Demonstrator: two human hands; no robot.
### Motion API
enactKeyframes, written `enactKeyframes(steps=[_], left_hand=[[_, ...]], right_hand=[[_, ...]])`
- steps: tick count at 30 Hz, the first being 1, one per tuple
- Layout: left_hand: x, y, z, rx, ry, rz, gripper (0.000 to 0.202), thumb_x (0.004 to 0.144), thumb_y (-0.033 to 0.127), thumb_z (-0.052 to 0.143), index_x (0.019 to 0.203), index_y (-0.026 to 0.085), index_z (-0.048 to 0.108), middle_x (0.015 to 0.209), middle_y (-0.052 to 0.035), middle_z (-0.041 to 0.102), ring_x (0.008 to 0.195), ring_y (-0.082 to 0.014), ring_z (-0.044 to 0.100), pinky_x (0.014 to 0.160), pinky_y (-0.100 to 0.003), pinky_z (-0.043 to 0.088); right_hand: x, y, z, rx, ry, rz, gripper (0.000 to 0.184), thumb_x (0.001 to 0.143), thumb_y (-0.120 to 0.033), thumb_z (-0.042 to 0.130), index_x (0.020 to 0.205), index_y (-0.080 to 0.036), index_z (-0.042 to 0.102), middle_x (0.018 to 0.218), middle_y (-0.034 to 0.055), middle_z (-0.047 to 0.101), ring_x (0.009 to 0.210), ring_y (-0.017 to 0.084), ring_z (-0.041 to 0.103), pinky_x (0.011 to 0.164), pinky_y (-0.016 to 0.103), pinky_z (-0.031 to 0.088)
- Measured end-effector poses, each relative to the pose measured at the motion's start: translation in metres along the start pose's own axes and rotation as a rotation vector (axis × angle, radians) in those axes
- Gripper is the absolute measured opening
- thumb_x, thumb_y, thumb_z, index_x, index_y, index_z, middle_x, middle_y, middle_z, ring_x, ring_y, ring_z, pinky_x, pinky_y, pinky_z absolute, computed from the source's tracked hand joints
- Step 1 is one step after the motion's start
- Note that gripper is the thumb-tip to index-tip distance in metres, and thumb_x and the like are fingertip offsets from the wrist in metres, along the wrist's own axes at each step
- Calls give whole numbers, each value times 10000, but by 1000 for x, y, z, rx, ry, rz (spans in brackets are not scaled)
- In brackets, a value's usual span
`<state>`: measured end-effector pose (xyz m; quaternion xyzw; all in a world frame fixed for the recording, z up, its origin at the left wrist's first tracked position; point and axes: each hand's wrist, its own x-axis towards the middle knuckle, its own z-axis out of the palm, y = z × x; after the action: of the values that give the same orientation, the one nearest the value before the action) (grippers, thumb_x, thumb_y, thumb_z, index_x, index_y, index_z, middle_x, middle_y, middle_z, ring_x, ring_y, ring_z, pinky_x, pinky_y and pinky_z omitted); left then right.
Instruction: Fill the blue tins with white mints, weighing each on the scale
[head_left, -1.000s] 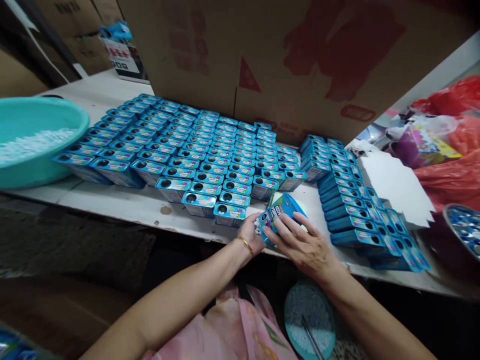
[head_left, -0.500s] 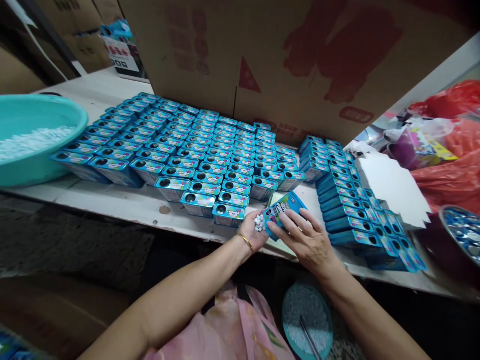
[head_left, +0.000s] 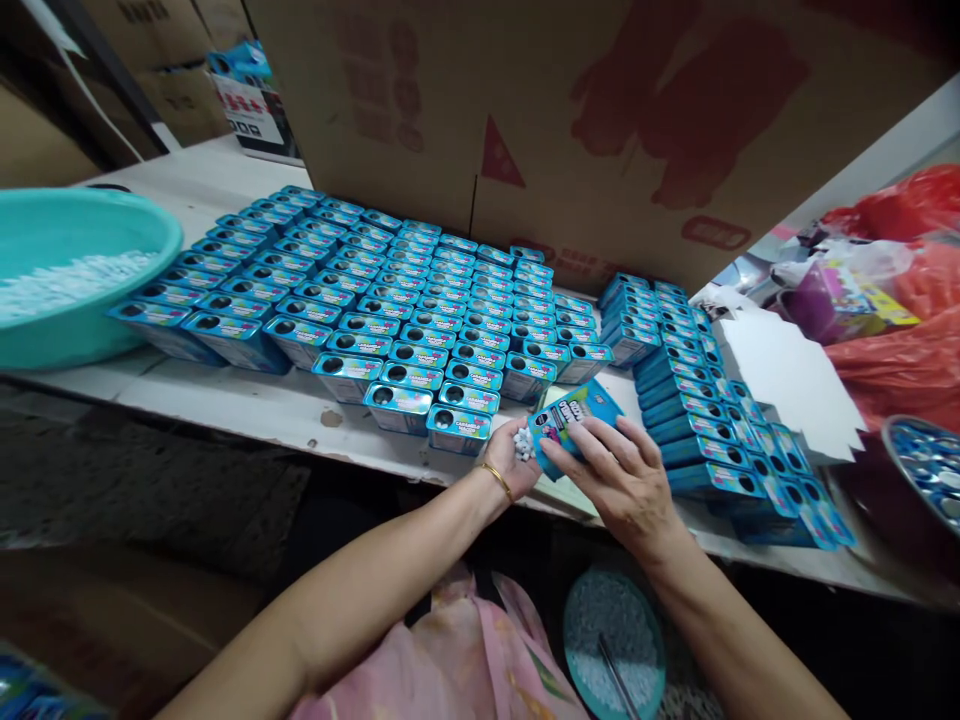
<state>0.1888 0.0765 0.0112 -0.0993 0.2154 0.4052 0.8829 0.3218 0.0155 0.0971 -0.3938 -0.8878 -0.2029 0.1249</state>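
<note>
My left hand (head_left: 508, 468) is cupped palm up, with a small heap of white candies (head_left: 523, 443) lying in it. A gold bracelet circles that wrist. In my right hand (head_left: 628, 478) is a blue candy tin (head_left: 574, 412), tilted with its lower left end at the candies in my palm. The fingers lie across the tin's printed face, and the far side of the tin is hidden. Just left of my hands stands a large block of upright blue tins (head_left: 459, 425), each with a dark round hole in its top.
More blue tins (head_left: 705, 450) stand in tight rows at right. A turquoise basin (head_left: 161, 235) of white candies sits far left; another tub (head_left: 574, 625) with a metal rod is below the table. A big carton (head_left: 547, 120) backs the table. White card (head_left: 787, 380) and red bags (head_left: 885, 360) lie right.
Both hands and the tilted tin have shifted very slightly to the right. The standing tins look the same.
</note>
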Motion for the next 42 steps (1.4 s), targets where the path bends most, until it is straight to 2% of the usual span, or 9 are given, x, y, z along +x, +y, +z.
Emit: enactKeyframes(steps=[7, 22, 28, 31, 33, 38, 42], left_hand=[[1, 4, 5, -23, -35, -3, 232, 739, 188, 441, 869, 50, 573, 751, -108, 631, 688, -157, 587, 678, -260, 454], [2, 2, 7, -20, -17, 6, 234, 734, 178, 450, 879, 41, 572, 744, -116, 623, 684, -169, 588, 650, -273, 467], [2, 2, 8, -11, 27, 23, 150, 721, 169, 472, 775, 74, 576, 671, -94, 614, 636, -166, 586, 628, -292, 480], [1, 2, 8, -9, 68, 46, 97, 707, 151, 493, 722, 88, 565, 636, -80, 607, 619, -163, 586, 631, -313, 493], [-1, 2, 8, -10, 84, 53, 88, 705, 138, 494, 716, 84, 562, 634, -83, 603, 643, -168, 591, 646, -326, 500], [-10, 4, 11, -11, 107, 66, 103, 718, 135, 484, 714, 71, 564, 683, -106, 603, 726, -173, 601, 691, -310, 507], [-29, 0, 6, 35, 152, 39, 106, 707, 126, 504, 748, 60, 575, 735, -129, 615, 775, -205, 607, 691, -325, 512]], right_hand=[[-1, 4, 7, 44, 55, 85, 422, 839, -169, 453, 1227, -327, 397, 1190, 5, 493, 1136, 200, 390, 1011, 432, 237], [-4, 6, 3, 0, 69, 95, 423, 842, -154, 442, 1224, -332, 401, 1172, 12, 509, 1129, 195, 400, 1005, 428, 238], [-5, 6, 2, 40, 71, 145, 440, 834, -123, 438, 1207, -355, 415, 1174, 2, 504, 1119, 189, 407, 1003, 426, 234], [-6, 13, 4, 148, 129, 306, 436, 820, -98, 437, 1172, -354, 459, 1145, 3, 512, 1098, 189, 423, 1003, 434, 230], [-9, 19, 10, 282, 195, 465, 415, 799, -118, 468, 1159, -324, 482, 1119, 17, 516, 1070, 195, 440, 979, 427, 273], [-21, 28, 43, 810, 428, 873, 430, 712, -227, 582, 1135, -227, 506, 1088, 54, 537, 986, 210, 496, 870, 394, 393], [-25, 20, 70, 1190, 547, 1037, 379, 693, -225, 582, 1068, -186, 538, 1009, 47, 587, 903, 185, 538, 823, 361, 424]])
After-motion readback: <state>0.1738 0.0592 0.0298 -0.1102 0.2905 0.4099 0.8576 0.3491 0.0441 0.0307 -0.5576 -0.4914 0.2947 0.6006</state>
